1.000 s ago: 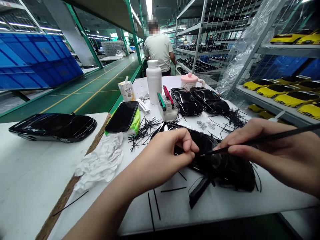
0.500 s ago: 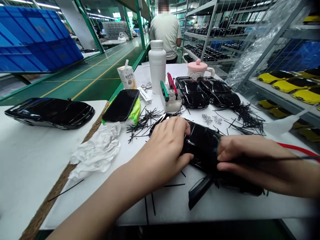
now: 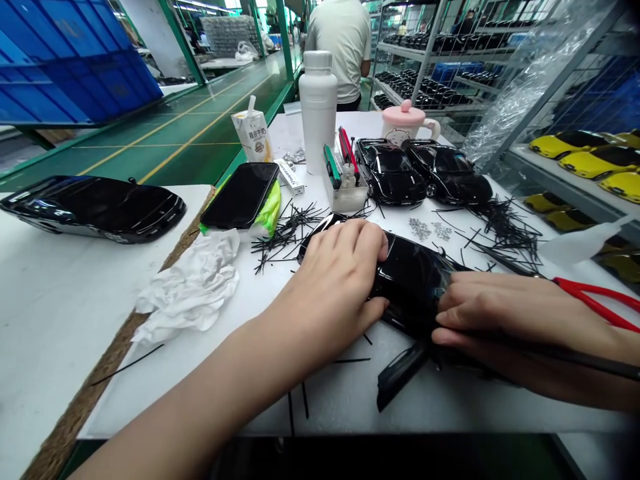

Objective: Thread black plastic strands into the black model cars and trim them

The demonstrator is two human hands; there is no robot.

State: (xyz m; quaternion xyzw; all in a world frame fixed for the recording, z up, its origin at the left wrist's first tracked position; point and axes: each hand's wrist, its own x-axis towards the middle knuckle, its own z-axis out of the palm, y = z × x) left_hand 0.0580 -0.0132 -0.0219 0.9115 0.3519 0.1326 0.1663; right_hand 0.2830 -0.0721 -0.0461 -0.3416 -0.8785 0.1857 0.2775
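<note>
A glossy black model car [image 3: 411, 283] lies at an angle on the white work surface, its side door [image 3: 403, 375] swung out toward me. My left hand [image 3: 345, 267] rests over one end of the car, fingers curled around its body and thumb against the near side. At the other end, by the windscreen, my right hand [image 3: 480, 310] has thumb and fingers pinched together close to the car's surface. A thin black strip [image 3: 600, 363] runs out from under that hand to the right edge; the pinched tip itself is hidden.
Loose black strips [image 3: 293, 230] lie around the car. Red-handled pliers [image 3: 595, 300] sit beside my right wrist. Behind are two black model cars [image 3: 393, 173], a tool box [image 3: 347, 199], a white bottle [image 3: 319, 113], a phone [image 3: 243, 193] and a lidded mug [image 3: 404, 123]. Crumpled tissue [image 3: 193, 287] lies left.
The view has tilted down slightly. My right hand has shifted a little, the strip behind it now hangs lower, and the pliers' red handles show more. My left hand keeps its hold.
</note>
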